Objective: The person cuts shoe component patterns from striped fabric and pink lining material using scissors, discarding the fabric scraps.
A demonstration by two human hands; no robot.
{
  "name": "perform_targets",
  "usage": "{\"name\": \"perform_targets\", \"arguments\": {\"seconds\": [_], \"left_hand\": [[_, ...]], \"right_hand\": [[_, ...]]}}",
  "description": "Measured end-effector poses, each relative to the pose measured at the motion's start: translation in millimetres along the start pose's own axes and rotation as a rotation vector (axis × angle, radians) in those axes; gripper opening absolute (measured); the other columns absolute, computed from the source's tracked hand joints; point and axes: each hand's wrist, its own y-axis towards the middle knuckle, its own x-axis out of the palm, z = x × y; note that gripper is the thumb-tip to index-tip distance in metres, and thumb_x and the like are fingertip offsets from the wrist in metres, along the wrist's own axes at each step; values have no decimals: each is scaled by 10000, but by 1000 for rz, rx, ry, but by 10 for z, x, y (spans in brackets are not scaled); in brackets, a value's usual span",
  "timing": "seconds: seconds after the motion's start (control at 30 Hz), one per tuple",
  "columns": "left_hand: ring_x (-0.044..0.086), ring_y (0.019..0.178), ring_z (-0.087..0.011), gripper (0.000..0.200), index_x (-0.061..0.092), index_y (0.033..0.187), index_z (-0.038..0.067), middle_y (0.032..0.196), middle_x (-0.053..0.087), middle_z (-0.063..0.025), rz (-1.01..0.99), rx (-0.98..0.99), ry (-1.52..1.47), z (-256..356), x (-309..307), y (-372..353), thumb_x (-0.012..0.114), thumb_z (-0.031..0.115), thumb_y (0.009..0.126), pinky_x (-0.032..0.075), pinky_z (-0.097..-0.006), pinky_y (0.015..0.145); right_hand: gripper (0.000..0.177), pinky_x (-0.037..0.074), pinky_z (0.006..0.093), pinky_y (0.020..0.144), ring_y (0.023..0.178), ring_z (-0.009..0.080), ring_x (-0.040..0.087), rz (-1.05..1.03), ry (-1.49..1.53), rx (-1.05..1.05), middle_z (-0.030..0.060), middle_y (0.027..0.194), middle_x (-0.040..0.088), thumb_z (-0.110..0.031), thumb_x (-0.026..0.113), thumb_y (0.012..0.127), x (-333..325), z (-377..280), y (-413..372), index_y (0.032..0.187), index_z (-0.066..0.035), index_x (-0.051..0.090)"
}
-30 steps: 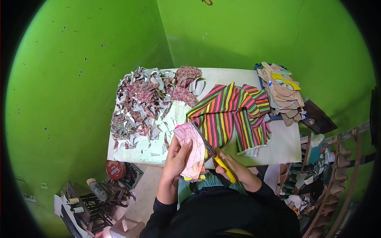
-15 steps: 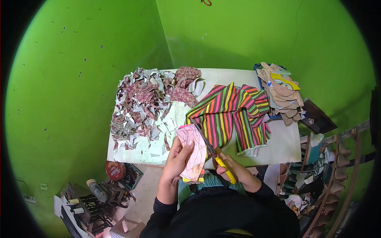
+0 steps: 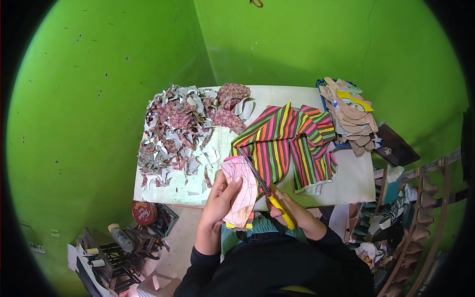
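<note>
My left hand (image 3: 221,198) grips a pink paper pattern piece (image 3: 241,188) marked with drawn lines, thumb on top. Striped fabric shows beneath its lower edge. In my right hand (image 3: 285,205) are yellow-handled scissors (image 3: 278,212), their dark blades lying along the pattern's right edge near its upper end. Whether the blades are parted is hard to make out. Just beyond, a crumpled multicoloured striped cloth (image 3: 284,143) is spread on the white table (image 3: 354,183).
A heap of patterned fabric and pale scraps (image 3: 175,123) covers the table's left side. At the back right, a blue basket holds stacked cardboard templates (image 3: 352,119). A round red tin (image 3: 144,213) stands below left; a wooden rack (image 3: 420,213) is at right.
The pattern piece and both hands have shifted only very slightly. The scissors stay at the pattern's right edge.
</note>
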Motion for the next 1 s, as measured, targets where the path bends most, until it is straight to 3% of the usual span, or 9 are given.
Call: {"name": "perform_targets", "arguments": {"seconds": [0.1,0.2,0.53,0.63,0.7,0.73,0.8,0.93,1.0], "left_hand": [[441,1041,-154,458,240,1254,22,1158,428,-91,-19,0,-1,-29,5,6,414,29,831,341,-277,889],[437,1045,-152,468,228,1262,24,1163,424,-90,-34,-2,-5,-41,7,3,410,23,831,338,-274,892],[438,1044,-151,452,241,1253,21,1160,427,-95,-30,-12,-1,-23,62,-21,407,23,832,339,-270,891],[458,1002,-116,403,287,1227,27,1122,455,-69,-61,-2,-13,-126,0,-17,417,44,847,364,-243,861],[459,998,-113,405,285,1229,28,1118,456,-65,-54,-13,-11,-139,3,-19,416,39,846,364,-240,860],[460,995,-110,407,284,1231,29,1114,458,-62,-47,-23,-8,-143,5,-21,415,33,846,365,-237,858],[460,992,-109,411,280,1234,30,1113,458,-60,-57,-23,-12,-133,23,-30,414,32,845,365,-236,856],[461,991,-110,418,274,1240,29,1110,460,-62,-53,-22,7,-184,-22,-31,413,32,845,367,-238,852],[460,992,-110,419,274,1240,28,1110,460,-62,-53,-16,8,-145,4,-41,413,31,845,368,-239,851]], "right_hand": [[259,334,232,433,481,89,403,-37,497,373,17,552,383,-232,357,874,-29,-70,-21,971,3,306],[266,340,231,436,487,100,414,-41,109,107,31,571,422,-224,343,878,-34,-3,-43,1013,1,298],[255,324,233,421,460,99,389,-52,290,297,35,598,452,-265,283,896,-82,-118,-66,990,-28,296],[293,310,216,407,454,79,381,2,-10,78,18,568,416,-310,251,900,-48,9,-76,959,-27,296],[230,330,229,416,455,94,395,2,779,437,15,557,396,-227,317,883,-81,-112,-72,965,-13,300],[230,330,229,416,455,94,395,1,779,437,15,557,396,-227,317,883,-112,-142,-69,965,-13,300],[217,357,248,431,464,105,412,-109,379,340,21,578,408,-170,391,852,-179,-188,-73,968,-7,307],[242,365,252,435,470,99,425,15,444,402,21,574,419,-151,440,827,-152,-206,-65,973,-3,316],[249,363,238,434,493,86,448,75,-14,82,26,575,440,-243,410,856,-123,42,-78,933,-17,340]]}}
